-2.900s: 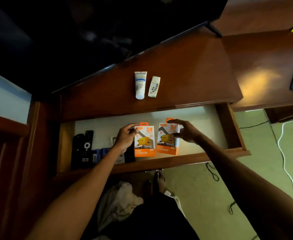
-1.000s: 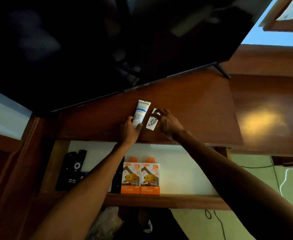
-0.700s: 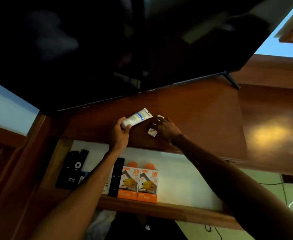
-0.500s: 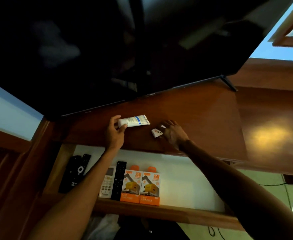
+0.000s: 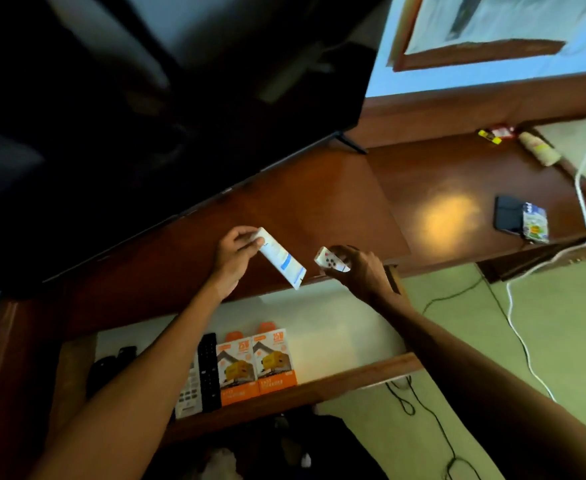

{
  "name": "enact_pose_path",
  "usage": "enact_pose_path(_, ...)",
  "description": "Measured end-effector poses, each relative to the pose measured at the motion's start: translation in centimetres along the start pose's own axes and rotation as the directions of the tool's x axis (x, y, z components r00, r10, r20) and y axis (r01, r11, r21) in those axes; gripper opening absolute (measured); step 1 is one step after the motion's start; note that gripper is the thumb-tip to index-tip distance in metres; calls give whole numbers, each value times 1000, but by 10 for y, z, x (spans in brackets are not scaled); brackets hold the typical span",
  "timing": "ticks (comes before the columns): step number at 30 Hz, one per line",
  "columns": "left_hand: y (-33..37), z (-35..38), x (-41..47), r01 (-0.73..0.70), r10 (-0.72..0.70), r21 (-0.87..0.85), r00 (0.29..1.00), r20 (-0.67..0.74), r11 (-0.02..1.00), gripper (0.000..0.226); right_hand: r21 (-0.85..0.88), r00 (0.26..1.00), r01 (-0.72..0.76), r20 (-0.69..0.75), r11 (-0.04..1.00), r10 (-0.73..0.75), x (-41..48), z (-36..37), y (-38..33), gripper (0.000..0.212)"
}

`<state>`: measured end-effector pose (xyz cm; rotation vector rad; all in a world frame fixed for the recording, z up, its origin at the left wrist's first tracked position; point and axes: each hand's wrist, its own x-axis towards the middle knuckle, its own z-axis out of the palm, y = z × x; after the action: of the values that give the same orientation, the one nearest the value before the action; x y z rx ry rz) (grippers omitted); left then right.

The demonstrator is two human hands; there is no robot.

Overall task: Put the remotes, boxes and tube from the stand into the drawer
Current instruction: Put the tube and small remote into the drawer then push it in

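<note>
My left hand (image 5: pixel 233 255) grips the cap end of a white tube (image 5: pixel 281 258) with a blue stripe, held tilted over the front edge of the wooden stand (image 5: pixel 319 202). Just to its right, my right hand (image 5: pixel 359 268) holds a small white remote (image 5: pixel 329 260) with red buttons. Below them the drawer (image 5: pixel 340 334) is pulled open. Inside it lie two orange charger boxes (image 5: pixel 256 365) side by side, a black remote (image 5: pixel 209 372), a white remote (image 5: pixel 189 393) and dark remotes (image 5: pixel 111 367) further left, partly hidden by my left forearm.
A large dark TV (image 5: pixel 146 98) stands on the stand behind my hands. On the lower desk to the right lie a black phone (image 5: pixel 508 218), a small packet (image 5: pixel 535 226), a roll (image 5: pixel 539 148) and a white cable (image 5: pixel 582 188). Black cords trail across the floor.
Both hands left the boxes in the drawer, reached up to the stand, and lifted the tube and the small white remote off it. They now hold these near the stand's front edge.
</note>
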<state>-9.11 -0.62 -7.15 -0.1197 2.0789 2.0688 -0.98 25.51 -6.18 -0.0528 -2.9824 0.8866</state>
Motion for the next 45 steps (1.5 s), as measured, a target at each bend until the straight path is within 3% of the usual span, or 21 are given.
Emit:
enact_pose_path(6,-30,54,-35,104,-127,120,971,201,987,22,-57,994,-107,-11,993,106,-45,2,42,56)
enact_pose_path(12,-79,76,-52,131,-220,313,939,266,941,21,-26,982,-112,148,993,115,-60,40,77,53)
enact_pose_path(16,-108,80,-59,126,-250,411,932,263,903,20,-20,966,-98,238,995,99,-61,66,94,52)
enact_pose_path(22,-137,81,-61,155,-279,513,945,174,844,17,-44,908,-187,374,981,190,-65,106,109,56)
enact_pose_path(26,-149,83,-60,136,-321,669,934,160,731,10,-116,896,-157,400,981,191,-64,120,109,55)
enact_pose_path(31,-159,78,-64,53,-321,858,938,133,512,13,-166,890,-151,407,975,207,-64,132,101,57)
enact_pose_path(36,-161,79,-62,58,-351,872,927,135,487,17,-198,883,-161,409,967,231,-67,141,100,60)
enact_pose_path(41,-162,86,-63,-23,-305,901,937,170,433,37,-90,859,-237,445,967,252,-73,145,98,56)
enact_pose_path(45,-162,76,-60,-46,-323,915,927,189,402,35,28,833,-320,485,947,267,-75,151,96,56)
